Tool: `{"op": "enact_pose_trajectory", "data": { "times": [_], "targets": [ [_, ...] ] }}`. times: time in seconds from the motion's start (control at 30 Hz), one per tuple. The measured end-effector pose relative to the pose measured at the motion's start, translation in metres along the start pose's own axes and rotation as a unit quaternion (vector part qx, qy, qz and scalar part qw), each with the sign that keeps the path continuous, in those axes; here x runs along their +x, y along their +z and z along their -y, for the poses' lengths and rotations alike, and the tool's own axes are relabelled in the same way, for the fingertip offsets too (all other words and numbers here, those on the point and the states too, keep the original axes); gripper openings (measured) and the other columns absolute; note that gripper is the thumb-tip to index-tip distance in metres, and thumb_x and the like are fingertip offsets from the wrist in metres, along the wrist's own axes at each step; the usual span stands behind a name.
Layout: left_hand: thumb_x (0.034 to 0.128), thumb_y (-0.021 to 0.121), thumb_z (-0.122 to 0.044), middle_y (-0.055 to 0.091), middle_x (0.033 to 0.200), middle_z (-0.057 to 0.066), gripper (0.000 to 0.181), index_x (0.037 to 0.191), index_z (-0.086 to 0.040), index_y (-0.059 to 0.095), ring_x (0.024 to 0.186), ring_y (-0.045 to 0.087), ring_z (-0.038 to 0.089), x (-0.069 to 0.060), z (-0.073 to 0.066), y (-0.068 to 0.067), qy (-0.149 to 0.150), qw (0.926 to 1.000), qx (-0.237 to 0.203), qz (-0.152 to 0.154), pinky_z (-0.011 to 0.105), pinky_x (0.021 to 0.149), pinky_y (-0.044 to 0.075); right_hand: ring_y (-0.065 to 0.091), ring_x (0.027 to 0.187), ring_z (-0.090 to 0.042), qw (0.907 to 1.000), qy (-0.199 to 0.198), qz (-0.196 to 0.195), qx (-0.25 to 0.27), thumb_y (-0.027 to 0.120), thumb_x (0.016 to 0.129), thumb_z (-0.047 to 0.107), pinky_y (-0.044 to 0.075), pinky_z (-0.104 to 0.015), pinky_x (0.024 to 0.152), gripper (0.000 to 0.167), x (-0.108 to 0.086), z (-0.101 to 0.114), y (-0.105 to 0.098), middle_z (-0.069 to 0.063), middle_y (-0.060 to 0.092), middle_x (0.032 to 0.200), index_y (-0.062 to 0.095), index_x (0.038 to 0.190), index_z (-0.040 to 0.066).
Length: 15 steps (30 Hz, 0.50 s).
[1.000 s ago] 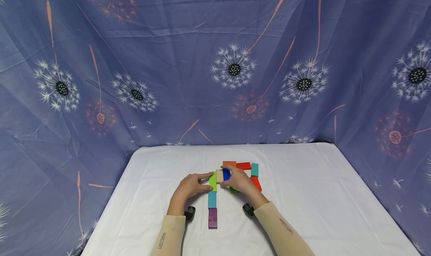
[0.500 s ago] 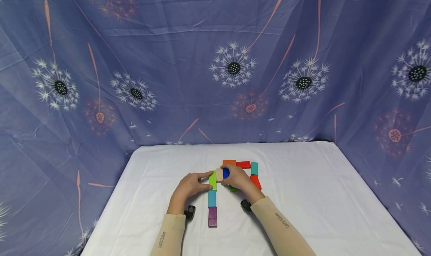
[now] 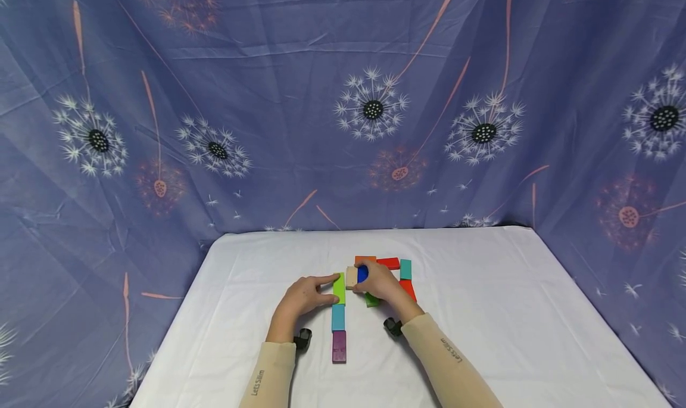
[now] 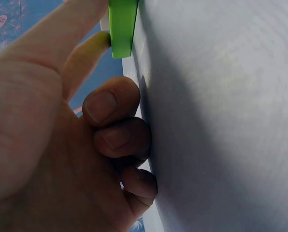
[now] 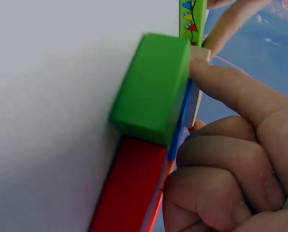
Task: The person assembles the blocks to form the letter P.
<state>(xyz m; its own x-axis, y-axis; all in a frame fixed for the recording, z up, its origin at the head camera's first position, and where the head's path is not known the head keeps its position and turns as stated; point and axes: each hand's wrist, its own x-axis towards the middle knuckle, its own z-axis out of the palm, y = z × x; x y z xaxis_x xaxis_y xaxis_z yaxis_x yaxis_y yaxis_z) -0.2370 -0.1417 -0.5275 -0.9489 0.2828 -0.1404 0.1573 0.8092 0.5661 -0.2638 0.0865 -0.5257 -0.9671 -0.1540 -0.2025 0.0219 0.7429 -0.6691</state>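
A light green block (image 3: pixel 339 289) lies lengthwise near the middle of the table, with the thumb and index finger of my left hand (image 3: pixel 304 296) pinching it at its two ends. In the left wrist view the other fingers are curled beside the green block (image 4: pixel 122 31). My right hand (image 3: pixel 382 283) pinches a plain wooden block (image 3: pixel 351 277) between thumb and index finger, just right of the light green one. A blue block (image 3: pixel 362 273) sits against the wooden block, partly hidden by the hand. The dark green block (image 5: pixel 151 87) shows large in the right wrist view.
Below the light green block, a light blue block (image 3: pixel 338 317) and a purple block (image 3: pixel 339 346) continue the row. Orange (image 3: pixel 365 259), red (image 3: pixel 388 264) and teal (image 3: pixel 405 269) blocks curve round the right hand, with another red block (image 3: pixel 408 289) below. A patterned curtain (image 3: pixel 278 128) hangs behind.
The right hand has shifted the wooden block slightly to the right, with a narrow gap now beside the light green block. The blue block has also moved a little right. The left hand stays put.
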Motion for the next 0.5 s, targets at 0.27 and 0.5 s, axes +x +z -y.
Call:
{"op": "enact_pose_trajectory", "data": {
  "times": [0.27,0.5],
  "targets": [
    [0.0875,0.085,-0.049,0.058,0.07,-0.003,0.065,0.148,-0.038,0.064,0.065,0.045,0.014,0.0,0.0,0.001,0.001,0.9999,0.01,-0.003,0.03,0.065,0.038,0.063,0.124,-0.033,0.9997,-0.01,-0.016,0.016,0.088,0.087,0.027,0.051,-0.056,0.107,0.059,0.015,0.007,-0.008,-0.013,0.064,0.148,0.063,0.141,0.02],
    [0.0876,0.085,-0.048,0.057,0.067,-0.003,0.064,0.147,-0.039,0.064,0.062,0.042,0.013,0.0,0.0,0.001,-0.002,0.9999,0.01,0.0,0.029,0.061,0.036,0.062,0.096,-0.027,0.9996,-0.007,-0.021,0.019,0.086,0.088,0.026,0.055,-0.047,0.09,0.056,0.03,0.016,-0.01,-0.014,0.071,0.129,0.064,0.139,0.022]
  ]
}}
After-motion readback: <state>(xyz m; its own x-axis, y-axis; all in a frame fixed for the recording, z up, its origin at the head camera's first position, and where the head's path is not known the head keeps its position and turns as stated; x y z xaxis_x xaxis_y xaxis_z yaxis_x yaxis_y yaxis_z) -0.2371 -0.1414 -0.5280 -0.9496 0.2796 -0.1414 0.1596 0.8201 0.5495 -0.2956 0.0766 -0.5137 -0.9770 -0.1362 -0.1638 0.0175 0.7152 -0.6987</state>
